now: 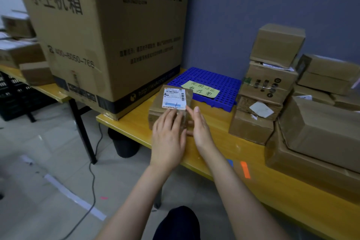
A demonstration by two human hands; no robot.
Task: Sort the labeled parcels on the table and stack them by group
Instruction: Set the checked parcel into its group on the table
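Observation:
A small brown parcel [155, 110] with a white barcode label [174, 99] on top rests on the yellow table [220, 152], just in front of a blue perforated mat [224, 82]. A green handwritten note [200, 88] lies on the mat. My left hand [169, 136] lies flat over the parcel's near top, fingertips at the label's lower edge. My right hand [200, 128] presses edge-on against the parcel's right side. The parcel's near face is hidden behind my hands.
A very large printed carton [109, 31] stands at the table's left end, close behind the parcel. Right of the mat rises a stack of several brown parcels [266, 84]. Bigger boxes [321, 128] pile up at the far right. An orange tape mark [245, 169] is on the table's near edge.

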